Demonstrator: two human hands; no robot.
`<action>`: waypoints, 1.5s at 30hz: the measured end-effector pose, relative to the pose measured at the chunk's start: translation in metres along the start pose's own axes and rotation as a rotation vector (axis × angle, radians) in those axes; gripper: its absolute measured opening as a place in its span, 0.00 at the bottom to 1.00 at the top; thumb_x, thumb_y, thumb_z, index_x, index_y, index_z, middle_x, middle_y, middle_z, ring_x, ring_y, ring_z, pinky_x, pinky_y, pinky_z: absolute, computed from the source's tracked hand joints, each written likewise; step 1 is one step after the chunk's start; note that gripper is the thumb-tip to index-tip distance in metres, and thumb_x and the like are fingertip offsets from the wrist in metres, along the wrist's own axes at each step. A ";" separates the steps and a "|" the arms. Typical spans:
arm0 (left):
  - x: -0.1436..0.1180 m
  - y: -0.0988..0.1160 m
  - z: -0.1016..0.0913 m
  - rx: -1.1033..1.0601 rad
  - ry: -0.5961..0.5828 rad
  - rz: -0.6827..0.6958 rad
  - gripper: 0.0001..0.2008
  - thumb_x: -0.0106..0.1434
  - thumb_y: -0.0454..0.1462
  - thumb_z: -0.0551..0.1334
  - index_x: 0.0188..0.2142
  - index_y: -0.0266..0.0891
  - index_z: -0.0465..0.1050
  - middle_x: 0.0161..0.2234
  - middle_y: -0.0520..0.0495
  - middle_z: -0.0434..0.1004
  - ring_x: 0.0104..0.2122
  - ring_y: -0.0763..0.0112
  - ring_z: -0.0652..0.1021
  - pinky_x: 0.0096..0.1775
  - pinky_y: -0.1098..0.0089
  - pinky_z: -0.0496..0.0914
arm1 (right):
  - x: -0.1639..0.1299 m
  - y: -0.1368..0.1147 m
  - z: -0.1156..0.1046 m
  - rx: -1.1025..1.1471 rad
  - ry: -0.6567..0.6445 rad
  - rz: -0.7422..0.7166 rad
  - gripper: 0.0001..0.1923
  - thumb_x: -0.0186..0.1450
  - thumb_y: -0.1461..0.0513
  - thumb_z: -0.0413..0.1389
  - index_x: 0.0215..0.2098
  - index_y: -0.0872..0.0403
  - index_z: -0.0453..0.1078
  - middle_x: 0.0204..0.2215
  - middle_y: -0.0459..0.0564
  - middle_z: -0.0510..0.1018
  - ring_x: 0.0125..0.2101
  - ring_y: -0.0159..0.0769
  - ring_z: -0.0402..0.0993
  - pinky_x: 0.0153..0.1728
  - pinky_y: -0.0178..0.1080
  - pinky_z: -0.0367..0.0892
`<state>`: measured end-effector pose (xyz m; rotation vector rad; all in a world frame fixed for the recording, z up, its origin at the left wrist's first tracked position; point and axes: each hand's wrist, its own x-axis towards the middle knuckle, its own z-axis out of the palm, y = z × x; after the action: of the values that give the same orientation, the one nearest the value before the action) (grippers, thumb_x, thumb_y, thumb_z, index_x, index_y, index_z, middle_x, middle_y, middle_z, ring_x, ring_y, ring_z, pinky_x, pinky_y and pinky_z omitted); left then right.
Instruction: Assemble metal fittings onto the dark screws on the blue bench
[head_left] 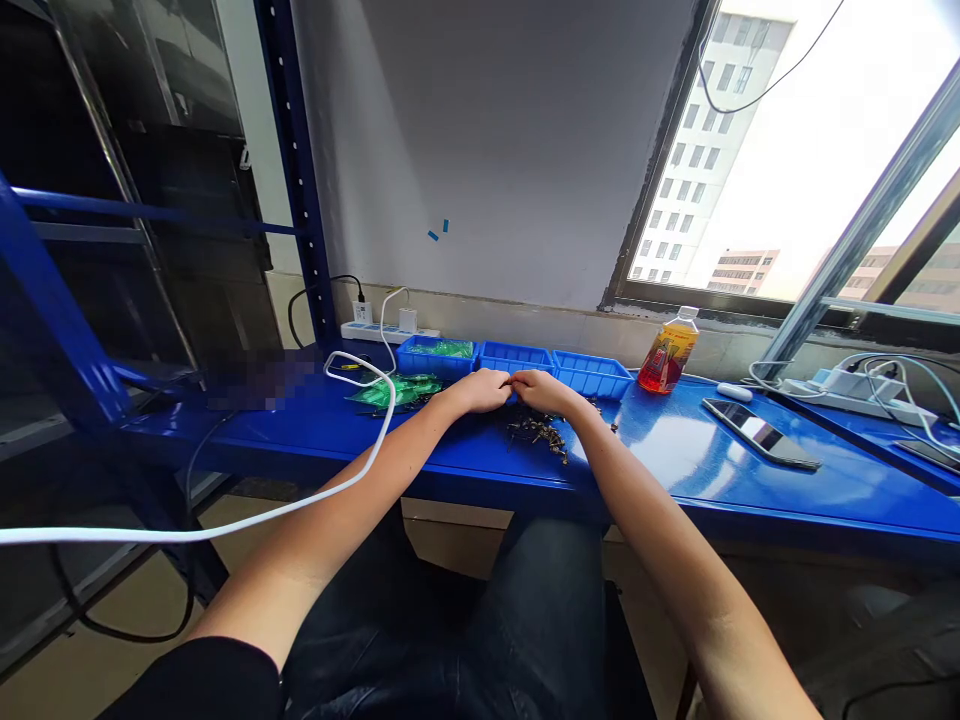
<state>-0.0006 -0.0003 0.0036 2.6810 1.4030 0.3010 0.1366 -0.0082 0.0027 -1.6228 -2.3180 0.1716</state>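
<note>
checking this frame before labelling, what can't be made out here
- Head view: what the left hand and right hand pinch between them; too small, fingers cover it.
- Small dark parts on the blue bench: too small to identify.
- Patch at bench left: blurred.

dark screws heaped loosely, on blue bench

Head camera, single view: yours, worn above your lap, facing forward and down at the blue workbench, near, with wall and window beyond it.
</note>
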 end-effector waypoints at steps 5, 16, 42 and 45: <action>0.001 -0.001 0.001 -0.008 -0.015 0.011 0.18 0.64 0.37 0.46 0.47 0.37 0.68 0.46 0.43 0.74 0.45 0.63 0.74 0.43 0.70 0.67 | -0.002 -0.003 -0.001 -0.007 0.003 0.017 0.15 0.63 0.68 0.43 0.37 0.56 0.72 0.37 0.49 0.77 0.35 0.32 0.71 0.35 0.30 0.61; -0.002 0.002 -0.003 0.007 -0.043 0.017 0.18 0.64 0.37 0.46 0.48 0.37 0.68 0.47 0.43 0.74 0.45 0.62 0.74 0.44 0.70 0.67 | -0.003 -0.005 -0.002 -0.010 -0.019 0.019 0.17 0.62 0.70 0.43 0.39 0.56 0.73 0.38 0.50 0.77 0.36 0.32 0.71 0.35 0.30 0.61; 0.000 0.000 -0.001 0.020 -0.033 0.021 0.17 0.64 0.37 0.46 0.47 0.37 0.68 0.46 0.43 0.74 0.45 0.63 0.74 0.43 0.70 0.67 | -0.004 -0.004 -0.002 0.008 -0.007 0.011 0.16 0.63 0.69 0.43 0.41 0.56 0.72 0.39 0.50 0.77 0.36 0.32 0.71 0.37 0.30 0.62; 0.000 -0.001 -0.001 0.012 -0.034 0.022 0.18 0.64 0.37 0.46 0.47 0.37 0.68 0.47 0.42 0.74 0.45 0.62 0.74 0.43 0.69 0.67 | -0.004 -0.005 -0.002 0.004 -0.009 0.006 0.16 0.63 0.69 0.43 0.40 0.56 0.72 0.39 0.50 0.77 0.36 0.32 0.71 0.37 0.30 0.62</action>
<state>-0.0016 0.0004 0.0039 2.6990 1.3711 0.2483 0.1341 -0.0143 0.0053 -1.6305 -2.3183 0.1854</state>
